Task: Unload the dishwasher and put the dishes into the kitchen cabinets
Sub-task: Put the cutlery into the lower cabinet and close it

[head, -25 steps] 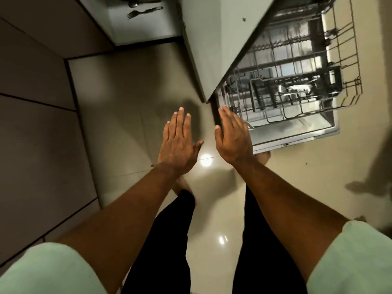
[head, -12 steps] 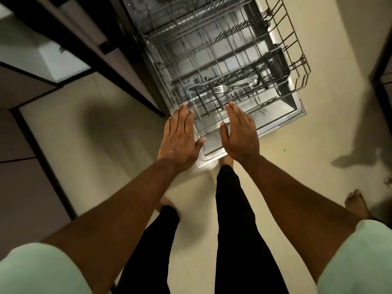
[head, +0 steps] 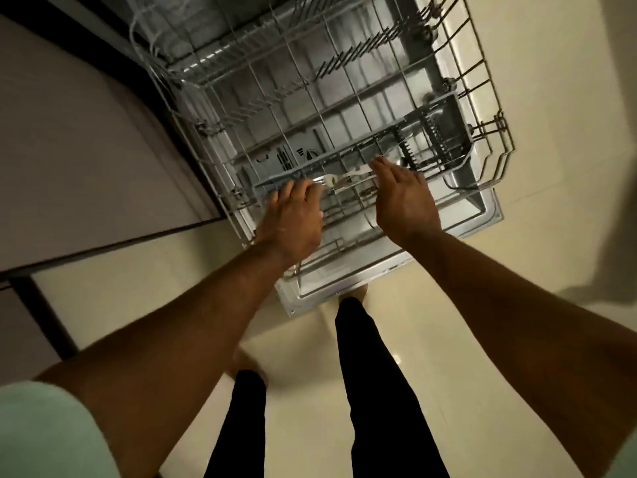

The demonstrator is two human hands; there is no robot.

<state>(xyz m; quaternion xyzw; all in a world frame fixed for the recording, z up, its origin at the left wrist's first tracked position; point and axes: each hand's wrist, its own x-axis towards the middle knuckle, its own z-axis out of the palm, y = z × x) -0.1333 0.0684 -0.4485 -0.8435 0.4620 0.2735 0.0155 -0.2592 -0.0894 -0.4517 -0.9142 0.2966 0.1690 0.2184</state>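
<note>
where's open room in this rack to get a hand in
Bare: the far half of the rack, on both sides of the tine rows. Crowded: the near edge, where cutlery lies across the grey basket between the left hand and the right hand.

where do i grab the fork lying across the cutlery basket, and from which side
Take the fork by its handle, the slim end nearest the right hand, coming from above. It lies flat across the cutlery basket, so a pinch across the handle's edges should lift it clear; the blurred head end sits by the left hand.
</note>
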